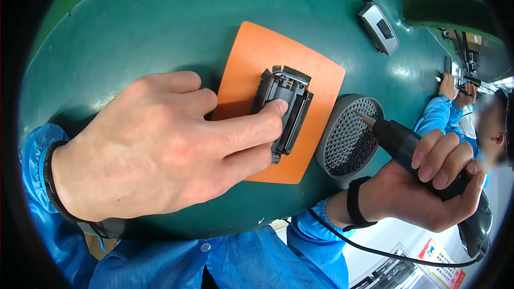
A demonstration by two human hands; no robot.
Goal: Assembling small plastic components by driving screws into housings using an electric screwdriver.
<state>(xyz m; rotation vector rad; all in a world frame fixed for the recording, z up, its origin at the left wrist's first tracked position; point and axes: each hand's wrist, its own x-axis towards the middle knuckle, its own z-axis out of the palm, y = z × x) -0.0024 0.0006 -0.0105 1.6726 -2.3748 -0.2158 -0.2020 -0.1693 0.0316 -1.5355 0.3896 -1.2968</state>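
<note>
Two hands (155, 142), green table (144, 37), orange mat (254, 48), co-worker (435, 115) at right

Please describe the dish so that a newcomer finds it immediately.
On the green table, find the orange mat. Just right of it sits a grey oval dish. Unlike the flat mat, it has a raised rim, a dotted floor and a heap of small dark pieces.

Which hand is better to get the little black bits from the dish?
Probably the right hand: it holds the screwdriver, whose tip appears over the dish, near the black bits. The left hand is farther away, with a fingertip on the black part.
</note>
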